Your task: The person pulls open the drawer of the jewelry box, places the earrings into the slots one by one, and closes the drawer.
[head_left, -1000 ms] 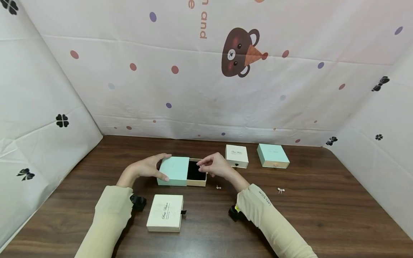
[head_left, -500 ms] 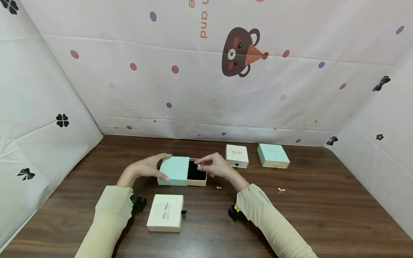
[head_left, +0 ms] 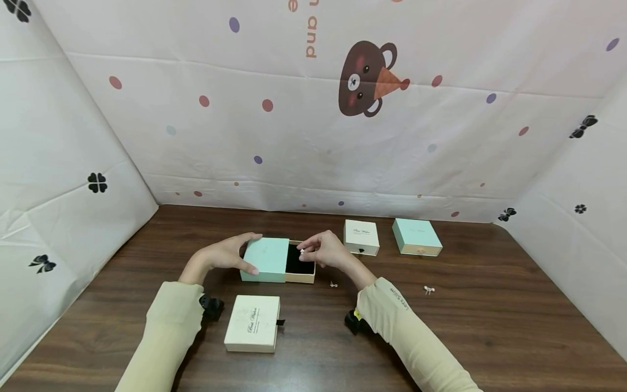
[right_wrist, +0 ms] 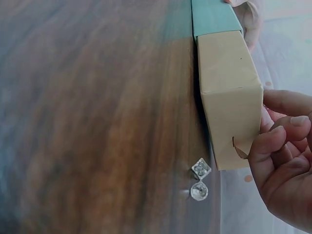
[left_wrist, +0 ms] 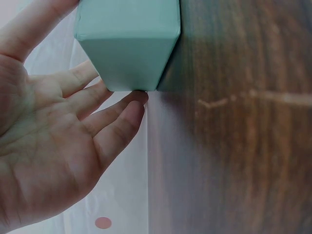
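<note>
On the brown surface (head_left: 490, 332), a mint box (head_left: 265, 257) with drawer (head_left: 300, 278) part-way out

The left hand (head_left: 226, 253) grips the mint box's closed end; the right hand (head_left: 327, 251) pinches a small white piece (head_left: 302, 251) above the drawer's black lining (head_left: 296, 266). Just beside the drawer lies a clear-stoned ornament (right_wrist: 200, 180); a white box (head_left: 252, 322) sits in front.

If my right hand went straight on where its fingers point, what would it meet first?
Probably the black lining inside the drawer: your right hand angles down and across over it. Depth is unclear; on a flatter line, the teal cover might come first.
</note>
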Motion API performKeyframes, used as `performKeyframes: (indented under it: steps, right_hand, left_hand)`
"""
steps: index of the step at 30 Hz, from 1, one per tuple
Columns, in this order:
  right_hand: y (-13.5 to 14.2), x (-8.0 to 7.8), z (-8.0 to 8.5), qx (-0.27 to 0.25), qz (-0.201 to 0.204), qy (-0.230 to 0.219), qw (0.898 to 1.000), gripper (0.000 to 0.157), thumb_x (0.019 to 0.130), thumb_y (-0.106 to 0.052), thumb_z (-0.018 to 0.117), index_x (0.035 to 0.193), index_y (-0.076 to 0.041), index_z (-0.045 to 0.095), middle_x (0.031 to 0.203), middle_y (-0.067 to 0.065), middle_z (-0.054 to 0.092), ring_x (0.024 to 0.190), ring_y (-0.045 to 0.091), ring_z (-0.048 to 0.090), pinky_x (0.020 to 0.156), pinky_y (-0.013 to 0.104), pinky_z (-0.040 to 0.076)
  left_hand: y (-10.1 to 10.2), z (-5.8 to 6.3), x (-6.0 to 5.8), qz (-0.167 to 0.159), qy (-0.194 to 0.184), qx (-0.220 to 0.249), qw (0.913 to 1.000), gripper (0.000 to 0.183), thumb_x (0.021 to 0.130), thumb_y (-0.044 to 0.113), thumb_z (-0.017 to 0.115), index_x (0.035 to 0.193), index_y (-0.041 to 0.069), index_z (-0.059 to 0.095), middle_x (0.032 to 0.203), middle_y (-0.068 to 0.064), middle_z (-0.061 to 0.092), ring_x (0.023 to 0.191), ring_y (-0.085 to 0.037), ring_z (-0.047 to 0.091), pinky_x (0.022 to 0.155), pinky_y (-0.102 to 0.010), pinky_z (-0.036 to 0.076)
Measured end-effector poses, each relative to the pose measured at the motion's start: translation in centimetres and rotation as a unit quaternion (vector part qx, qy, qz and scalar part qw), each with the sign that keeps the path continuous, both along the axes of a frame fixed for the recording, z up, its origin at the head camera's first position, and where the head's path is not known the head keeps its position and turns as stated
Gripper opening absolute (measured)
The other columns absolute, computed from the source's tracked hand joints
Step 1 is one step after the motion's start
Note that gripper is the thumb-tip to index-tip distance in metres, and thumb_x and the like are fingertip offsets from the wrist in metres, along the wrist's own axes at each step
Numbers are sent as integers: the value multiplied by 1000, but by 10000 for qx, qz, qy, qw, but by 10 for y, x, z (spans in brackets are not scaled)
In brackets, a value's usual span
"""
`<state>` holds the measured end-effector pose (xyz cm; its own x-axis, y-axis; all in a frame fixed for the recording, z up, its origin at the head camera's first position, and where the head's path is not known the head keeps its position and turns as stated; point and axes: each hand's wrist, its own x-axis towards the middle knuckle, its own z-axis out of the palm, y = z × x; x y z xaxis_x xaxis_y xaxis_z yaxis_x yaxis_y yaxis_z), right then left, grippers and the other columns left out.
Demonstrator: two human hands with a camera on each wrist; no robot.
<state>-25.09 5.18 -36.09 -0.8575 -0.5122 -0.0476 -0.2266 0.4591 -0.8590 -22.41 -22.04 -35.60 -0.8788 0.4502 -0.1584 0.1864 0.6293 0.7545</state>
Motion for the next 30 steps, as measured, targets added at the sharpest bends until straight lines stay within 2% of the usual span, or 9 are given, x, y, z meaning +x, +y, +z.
performKeyframes:
  steps: [9,16,21,26,30]
  right_hand:
    - [-4,-3,-2,345,-47,485,9982,20,79,-10,71,98,-5,72,66,3,63,35,8,35,41,22,34]
    - [-7,-4,-2,621,-116,640,9959,20,79,-11,71,98,-5,72,66,6,65,36,8,37,41,22,33]
    - [-9,-4,-2,842,-108,709,9939,20,78,-12,72,97,-6,73,64,1,65,37,7,37,41,21,33]
    - [-9,-4,-2,1100,-39,793,9908,19,77,-12,73,95,-7,73,60,-3,62,41,6,36,41,19,31]
    - [-9,-5,-3,1236,98,1089,9863,19,77,-13,73,95,-7,73,60,-3,62,44,6,38,45,19,32]
  left_hand:
    - [0,1,0,13,20,-22,10000,98,65,28,82,141,-1,27,146,-22,22,134,-40,17,102,-56,23]
    - [0,0,0,59,8,-55,10000,99,65,29,83,141,0,28,146,-22,22,133,-40,18,102,-57,23]
    - [0,0,0,76,3,-54,10000,99,64,29,83,141,0,28,146,-23,22,133,-40,18,102,-57,23]
    - [0,-1,0,86,-7,-41,10000,99,64,29,83,141,1,28,146,-22,22,133,-40,18,102,-57,24]
    - [1,0,0,92,-4,-46,9999,99,64,29,83,141,1,28,146,-23,22,133,-40,18,102,-57,24]
